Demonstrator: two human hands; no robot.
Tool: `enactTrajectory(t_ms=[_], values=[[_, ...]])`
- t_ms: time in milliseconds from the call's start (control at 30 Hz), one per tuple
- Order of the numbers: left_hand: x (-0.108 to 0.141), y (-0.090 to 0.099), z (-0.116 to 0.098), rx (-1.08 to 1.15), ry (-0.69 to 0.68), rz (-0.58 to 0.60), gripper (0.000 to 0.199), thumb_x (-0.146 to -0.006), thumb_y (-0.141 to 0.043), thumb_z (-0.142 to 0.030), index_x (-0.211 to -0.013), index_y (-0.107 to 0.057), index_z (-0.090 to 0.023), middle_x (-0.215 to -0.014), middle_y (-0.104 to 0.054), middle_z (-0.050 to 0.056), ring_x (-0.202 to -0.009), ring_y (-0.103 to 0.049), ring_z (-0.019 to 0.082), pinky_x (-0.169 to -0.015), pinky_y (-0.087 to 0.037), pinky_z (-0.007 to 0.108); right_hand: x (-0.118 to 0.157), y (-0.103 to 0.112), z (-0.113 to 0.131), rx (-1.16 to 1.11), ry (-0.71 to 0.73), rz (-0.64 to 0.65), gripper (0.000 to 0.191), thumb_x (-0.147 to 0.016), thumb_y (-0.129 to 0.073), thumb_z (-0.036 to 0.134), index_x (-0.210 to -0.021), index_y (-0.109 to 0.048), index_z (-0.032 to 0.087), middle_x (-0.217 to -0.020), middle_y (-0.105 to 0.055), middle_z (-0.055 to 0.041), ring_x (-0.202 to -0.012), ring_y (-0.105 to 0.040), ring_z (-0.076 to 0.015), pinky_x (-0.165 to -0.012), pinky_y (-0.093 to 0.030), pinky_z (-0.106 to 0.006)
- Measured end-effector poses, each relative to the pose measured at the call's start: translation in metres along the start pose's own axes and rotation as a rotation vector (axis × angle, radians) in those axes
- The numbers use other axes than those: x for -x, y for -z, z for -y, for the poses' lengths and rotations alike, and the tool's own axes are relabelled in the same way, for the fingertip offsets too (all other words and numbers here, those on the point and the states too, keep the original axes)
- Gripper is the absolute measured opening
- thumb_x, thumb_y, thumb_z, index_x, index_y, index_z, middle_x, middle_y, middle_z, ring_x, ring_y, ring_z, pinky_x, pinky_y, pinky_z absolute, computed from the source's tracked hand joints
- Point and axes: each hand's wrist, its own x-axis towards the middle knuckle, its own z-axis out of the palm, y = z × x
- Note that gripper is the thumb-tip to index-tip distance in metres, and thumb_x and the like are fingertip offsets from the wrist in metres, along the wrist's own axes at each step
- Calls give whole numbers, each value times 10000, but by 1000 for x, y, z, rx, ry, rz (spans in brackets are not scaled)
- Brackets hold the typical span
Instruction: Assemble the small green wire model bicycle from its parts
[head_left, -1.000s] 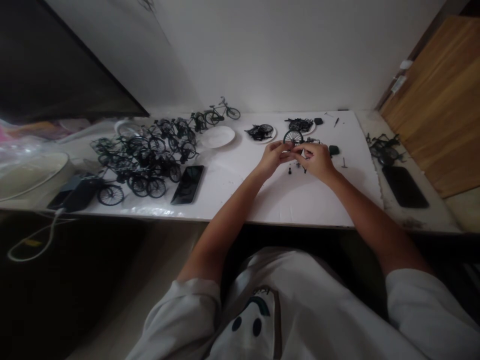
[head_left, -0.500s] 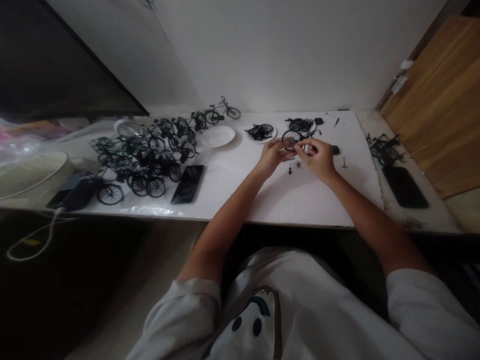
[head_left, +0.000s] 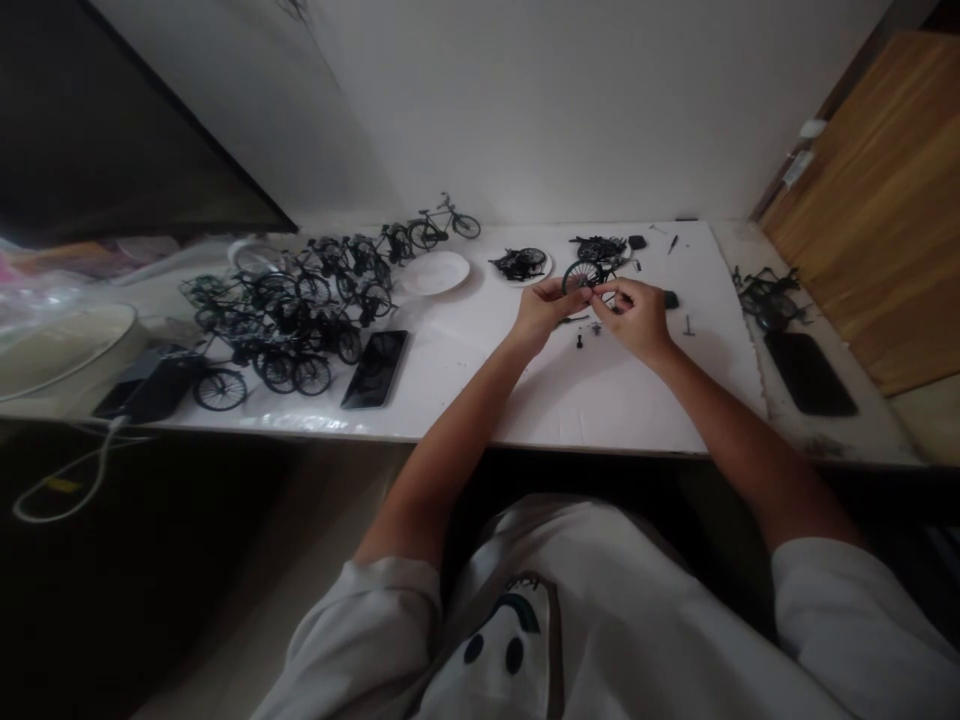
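Note:
Between my two hands is a small dark model bicycle, its spoked wheel showing above my fingers. My left hand is closed on the wheel side of it. The fingers of my right hand pinch close by, at the bicycle's middle, and partly cover its frame. Thumbs and fingertips of both hands nearly meet; whatever small piece may be between them is hidden. Below the hands, a small black part and a few tiny bits lie on the white board.
Many finished-looking model bicycles crowd the left, beside a phone and a white plate. Black parts fill a small dish behind. A T-shaped tool lies right; another dark phone is at far right.
The held bicycle has tilted slightly and sunk a little between my hands. My left fingers have folded in closer to the right fingertips.

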Motion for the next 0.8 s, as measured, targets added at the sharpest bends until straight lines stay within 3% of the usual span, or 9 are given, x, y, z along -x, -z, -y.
enactTrajectory(t_ms=[267, 433, 600, 700, 800], values=[[-2, 1, 1, -34, -45, -42, 353, -693, -1037, -333, -963, -858, -193, -936, -831, 7, -827, -756, 105, -861, -621, 248, -4, 9, 7, 100, 81, 87, 288, -964, -680, 411, -984, -873, 199, -665, -662, -44, -611, -529, -189, -674, -464, -340], [0, 0, 1, -66, -118, -25, 413, -658, -1060, -379, -964, -858, -188, -862, -808, -10, -778, -709, 96, -790, -585, 232, -4, 7, 4, 85, 98, 85, 249, -949, -708, 362, -988, -878, 184, -738, -749, -66, -591, -553, -178, -668, -459, -342], [1, -2, -2, -115, -149, -82, 270, -763, -998, -333, -953, -859, -202, -889, -812, 0, -792, -708, 101, -788, -583, 236, -2, 7, 7, 96, 72, 74, 293, -998, -690, 420, -1025, -868, 189, -761, -769, -69, -595, -573, -178, -661, -477, -341], [-1, -1, -2, -109, -182, -138, 184, -816, -960, -282, -945, -857, -200, -866, -798, -3, -757, -691, 92, -775, -570, 240, -5, 11, 15, 60, 90, 1, 413, -1082, -578, 497, -1048, -853, 191, -868, -808, -106, -684, -662, -207, -702, -534, -361], [-4, -1, -2, -133, -252, -226, 121, -831, -944, -240, -882, -842, -199, -807, -773, -14, -720, -668, 87, -746, -548, 235, -11, 20, 27, 14, 106, -92, 513, -1142, -463, 570, -1146, -826, 207, -1050, -821, -139, -911, -752, -261, -829, -602, -407]])
